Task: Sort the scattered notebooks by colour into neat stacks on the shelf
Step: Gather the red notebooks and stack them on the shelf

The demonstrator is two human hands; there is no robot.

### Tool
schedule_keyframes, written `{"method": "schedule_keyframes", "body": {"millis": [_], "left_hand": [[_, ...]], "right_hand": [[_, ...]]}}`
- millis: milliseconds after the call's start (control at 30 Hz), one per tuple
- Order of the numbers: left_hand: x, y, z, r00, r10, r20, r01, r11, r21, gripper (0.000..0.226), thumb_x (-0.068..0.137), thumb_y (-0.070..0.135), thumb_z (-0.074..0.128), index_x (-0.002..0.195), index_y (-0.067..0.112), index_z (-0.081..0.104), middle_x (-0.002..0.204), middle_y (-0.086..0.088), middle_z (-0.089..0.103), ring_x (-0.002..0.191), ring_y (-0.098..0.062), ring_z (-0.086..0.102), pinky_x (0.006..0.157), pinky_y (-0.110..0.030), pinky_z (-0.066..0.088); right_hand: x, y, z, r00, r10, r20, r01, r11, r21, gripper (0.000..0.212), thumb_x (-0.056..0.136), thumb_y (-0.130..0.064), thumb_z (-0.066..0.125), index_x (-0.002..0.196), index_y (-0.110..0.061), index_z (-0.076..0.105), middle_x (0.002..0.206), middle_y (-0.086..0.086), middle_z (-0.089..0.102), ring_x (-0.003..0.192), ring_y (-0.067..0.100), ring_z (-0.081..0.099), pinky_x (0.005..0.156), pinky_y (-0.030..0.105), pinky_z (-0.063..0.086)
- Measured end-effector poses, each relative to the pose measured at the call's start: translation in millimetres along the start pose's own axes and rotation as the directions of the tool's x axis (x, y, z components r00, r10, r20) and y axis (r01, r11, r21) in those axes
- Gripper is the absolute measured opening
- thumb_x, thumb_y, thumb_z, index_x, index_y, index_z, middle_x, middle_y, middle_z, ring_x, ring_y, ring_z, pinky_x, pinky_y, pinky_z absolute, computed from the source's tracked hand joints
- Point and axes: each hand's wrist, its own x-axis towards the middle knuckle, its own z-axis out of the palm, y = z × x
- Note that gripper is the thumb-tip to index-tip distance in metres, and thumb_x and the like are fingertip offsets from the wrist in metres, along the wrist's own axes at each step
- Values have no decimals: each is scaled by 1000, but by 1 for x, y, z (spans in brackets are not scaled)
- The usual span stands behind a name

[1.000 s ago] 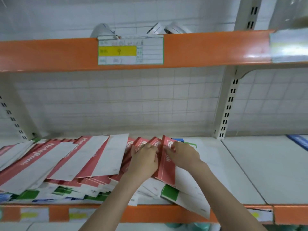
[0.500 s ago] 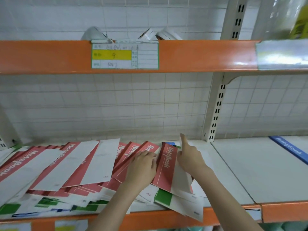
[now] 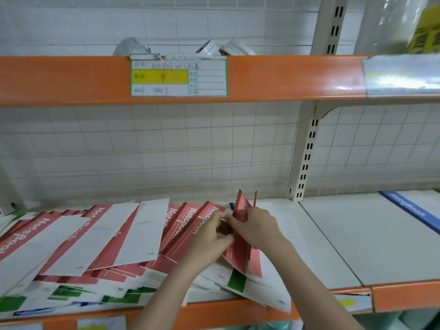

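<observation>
Here, both hands (image 3: 256, 226) gripping upright red notebooks (image 3: 242, 206), shelf (image 3: 333, 246)

Even, bright light falling from above, glare gleaming on the orange rail (image 3: 297, 77) and plastic strip (image 3: 400, 75), soft shadow lying under the shelf (image 3: 333, 246), edges bowing with wide-angle distortion, fine text blurring.

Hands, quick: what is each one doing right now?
Left hand: fingers curled, pinching the red notebooks in the fan.
Right hand: gripping a tilted-up red notebook.
</observation>
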Motion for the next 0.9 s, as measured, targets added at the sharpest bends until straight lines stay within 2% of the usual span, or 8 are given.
{"method": "schedule_keyframes", "body": {"millis": [133,200,267,367,500,633,767,900], "left_hand": [[-6,5,-6,992,76,98,-78,997,13,29,91,22,56,115,36,61,111,16,66,107,-2,59,95,-28,46],[-8,3,-13,997,69,24,-73,959,273,31,95,30,52,125,30,57,124,14,61,118,-3,53,105,-33,42],[-10,1,-24,991,55,-120,42,734,678,45,92,45,51,132,25,50,134,6,53,126,-13,45,108,-36,37],[-17,-3,-32,964,-86,-250,260,485,835,76,81,71,46,134,17,42,135,-4,46,128,-25,39,107,-40,36],[-18,-8,-26,940,-119,-320,338,455,824,92,75,77,50,136,10,38,136,-11,43,127,-29,39,107,-40,38],[-12,-3,-28,922,-140,-361,371,585,721,69,84,48,64,136,10,40,136,-14,43,123,-29,46,104,-36,43],[-8,0,-42,969,-1,-249,136,839,527,38,86,6,55,123,16,54,112,-1,63,99,-14,60,81,-19,48],[-6,2,-59,975,-175,-134,171,984,-40,42,79,-5,43,62,28,63,53,11,52,53,-9,48,52,-22,33]], "right_hand": [[3,-8,-4,997,4,72,-10,995,94,43,87,-33,48,124,-11,49,78,2,54,72,23,58,63,27,45],[3,-13,-4,997,-42,69,35,994,100,64,91,-19,42,148,-12,13,77,1,49,70,21,51,64,29,44],[2,-16,-4,994,-84,65,80,995,61,64,93,-12,37,149,-13,8,80,3,51,69,19,49,61,27,40],[0,-23,-8,992,-94,81,90,994,57,21,94,-9,34,108,-7,49,98,15,59,78,25,53,64,26,41],[-1,-42,0,988,-135,79,130,989,66,27,93,-8,35,66,-9,38,70,5,47,61,18,45,46,22,31],[0,-55,5,987,-132,93,120,985,125,30,92,-10,38,62,-11,35,69,7,47,66,26,54,46,24,34],[-3,-62,8,982,-147,117,128,979,156,46,92,-47,48,56,-18,45,58,3,52,66,28,63,57,29,46],[0,-64,10,986,-118,117,99,983,154,50,88,-54,50,53,-19,44,53,1,54,50,20,55,55,28,46]]}}
